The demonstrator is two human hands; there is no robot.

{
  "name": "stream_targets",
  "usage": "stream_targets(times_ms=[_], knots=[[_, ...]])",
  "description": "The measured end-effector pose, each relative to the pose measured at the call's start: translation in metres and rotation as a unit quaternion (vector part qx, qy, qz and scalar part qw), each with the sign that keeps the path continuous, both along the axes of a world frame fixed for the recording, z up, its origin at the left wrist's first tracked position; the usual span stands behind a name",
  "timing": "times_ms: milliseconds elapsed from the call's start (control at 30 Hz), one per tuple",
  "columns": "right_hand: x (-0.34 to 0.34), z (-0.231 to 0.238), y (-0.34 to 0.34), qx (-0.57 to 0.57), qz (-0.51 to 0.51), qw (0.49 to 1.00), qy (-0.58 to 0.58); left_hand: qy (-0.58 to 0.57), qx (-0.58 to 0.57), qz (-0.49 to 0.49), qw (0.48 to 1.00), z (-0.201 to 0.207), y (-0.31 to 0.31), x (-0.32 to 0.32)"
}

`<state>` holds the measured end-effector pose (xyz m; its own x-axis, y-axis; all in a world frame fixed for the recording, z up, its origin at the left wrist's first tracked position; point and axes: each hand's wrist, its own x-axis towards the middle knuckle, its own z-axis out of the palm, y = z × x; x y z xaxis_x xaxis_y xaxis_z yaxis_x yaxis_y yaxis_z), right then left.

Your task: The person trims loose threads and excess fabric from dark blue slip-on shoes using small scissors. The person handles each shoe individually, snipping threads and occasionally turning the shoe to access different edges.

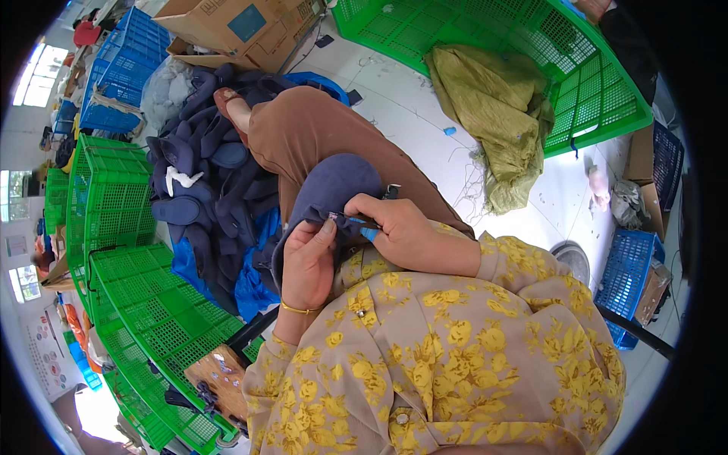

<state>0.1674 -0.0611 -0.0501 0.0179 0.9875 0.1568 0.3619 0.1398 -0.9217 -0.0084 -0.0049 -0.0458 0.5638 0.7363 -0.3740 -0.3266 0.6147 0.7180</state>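
Left grip pinching fabric edge, floor beyond

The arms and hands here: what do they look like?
The sleeves are beige with yellow flowers. The ungloved left hand has a thin gold-coloured bracelet at its wrist; the right hand, also ungloved, shows something blue at a finger, perhaps a wrap.

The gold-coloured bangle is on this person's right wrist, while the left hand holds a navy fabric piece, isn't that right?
Not quite: the head view shows the gold-coloured bangle on the left wrist, not the right. The rest is right: the left hand holds the navy fabric piece.
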Motion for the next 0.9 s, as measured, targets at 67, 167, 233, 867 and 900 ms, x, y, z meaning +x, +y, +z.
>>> stream_targets(times_ms=[67, 167, 233, 867, 900], knots=[[-0.001, -0.001, 0.001, -0.007, 0.000, 1.000, 0.005, -0.010, 0.001, -0.001, 1.000, -0.002, -0.001, 0.000], [-0.003, -0.003, 0.002, -0.007, -0.004, 1.000, 0.002, -0.011, 0.001, 0.005, 1.000, -0.003, -0.002, 0.001], [-0.004, -0.003, 0.002, -0.008, -0.008, 1.000, -0.004, -0.005, -0.001, 0.013, 1.000, -0.007, -0.002, -0.001], [-0.008, 0.022, 0.014, -0.058, -0.018, 0.994, 0.094, -0.001, 0.018, 0.004, 1.000, 0.006, -0.010, 0.009], [-0.008, 0.021, 0.019, -0.011, -0.014, 0.998, 0.061, 0.012, 0.019, 0.014, 1.000, 0.008, -0.011, 0.010]])
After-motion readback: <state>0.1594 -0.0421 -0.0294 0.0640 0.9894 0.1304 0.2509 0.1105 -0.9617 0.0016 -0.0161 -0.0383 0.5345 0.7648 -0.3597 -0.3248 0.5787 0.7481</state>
